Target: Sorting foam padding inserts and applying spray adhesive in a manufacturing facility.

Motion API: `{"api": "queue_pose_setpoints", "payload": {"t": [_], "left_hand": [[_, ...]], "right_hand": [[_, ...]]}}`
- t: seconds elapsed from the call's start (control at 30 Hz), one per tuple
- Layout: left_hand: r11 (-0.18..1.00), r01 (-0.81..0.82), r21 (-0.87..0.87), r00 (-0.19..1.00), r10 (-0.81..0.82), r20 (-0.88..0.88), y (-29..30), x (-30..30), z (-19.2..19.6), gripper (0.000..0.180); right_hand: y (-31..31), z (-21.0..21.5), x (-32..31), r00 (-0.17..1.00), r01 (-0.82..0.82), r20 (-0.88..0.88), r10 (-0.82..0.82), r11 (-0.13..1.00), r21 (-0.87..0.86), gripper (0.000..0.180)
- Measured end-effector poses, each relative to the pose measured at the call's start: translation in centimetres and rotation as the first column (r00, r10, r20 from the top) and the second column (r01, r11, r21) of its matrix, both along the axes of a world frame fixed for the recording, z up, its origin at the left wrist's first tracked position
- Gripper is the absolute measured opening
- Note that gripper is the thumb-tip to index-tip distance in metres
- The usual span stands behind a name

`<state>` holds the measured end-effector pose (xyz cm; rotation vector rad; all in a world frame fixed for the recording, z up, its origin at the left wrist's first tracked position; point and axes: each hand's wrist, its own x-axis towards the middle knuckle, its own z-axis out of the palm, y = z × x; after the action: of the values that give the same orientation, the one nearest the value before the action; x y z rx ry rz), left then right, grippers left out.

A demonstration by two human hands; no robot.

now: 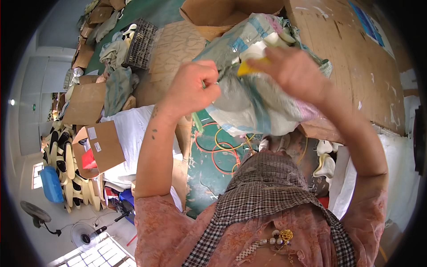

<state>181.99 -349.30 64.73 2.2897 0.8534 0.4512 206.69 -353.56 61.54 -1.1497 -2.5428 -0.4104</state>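
Note:
In front of me a bulging woven plastic sack (240,100), white with blue stripes, has an opening at its upper side. Pale, smooth pieces (252,50) show in that opening. My left hand (194,88) is a fist at the sack's left edge; a thin green strip (197,122) shows below it and seems to run through the fingers. My right hand (296,74), smeared by motion, is above the sack, closed on a small yellow object (250,67). What kind of object that is cannot be made out.
A large open cardboard box (222,18) stands behind the sack, with cardboard sheeting (344,66) to the right. Orange and yellow hoses (222,153) loop on the green floor below. At left are a dark plastic crate (140,44), a carton (106,144) and stacked cream pieces (66,164).

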Motion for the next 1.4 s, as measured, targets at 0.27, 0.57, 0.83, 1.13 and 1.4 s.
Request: {"api": "queue_pose_setpoints", "payload": {"t": [0.27, 0.57, 0.83, 1.13, 1.4], "left_hand": [[0.973, -0.200, -0.114, 0.884, 0.229, 0.407, 2.1, -2.7, -1.0, 0.015], [0.157, -0.475, -0.866, 0.052, 0.987, 0.150, 1.8, -13.4, -22.5, 0.023], [0.443, -0.460, -0.770, 0.507, 0.843, 0.183, 1.3, -14.5, -26.8, 0.034], [0.985, -0.120, -0.127, 0.885, 0.164, 0.435, -10.0, 18.1, -5.4, 0.030], [0.131, 0.720, -0.682, 0.655, -0.452, 0.605, -62.1, 33.3, -7.8, 0.016]], "right_hand": [[0.9, -3.6, 9.7, 0.536, 0.276, -0.535, -0.653, 0.735, -0.620, 0.033], [-20.8, -18.9, 6.1, 0.365, 0.131, -0.605, -0.708, 0.682, -0.719, 0.029], [-35.6, -16.9, 11.8, -0.824, 0.032, -0.341, -0.454, 0.562, -0.827, 0.016], [-72.5, -17.9, 17.0, -0.673, 0.642, -0.650, -0.354, -0.715, -0.276, 0.050], [-70.6, -5.6, 4.1, -0.610, 0.648, -0.758, 0.232, 0.697, -0.308, 0.052]]}}
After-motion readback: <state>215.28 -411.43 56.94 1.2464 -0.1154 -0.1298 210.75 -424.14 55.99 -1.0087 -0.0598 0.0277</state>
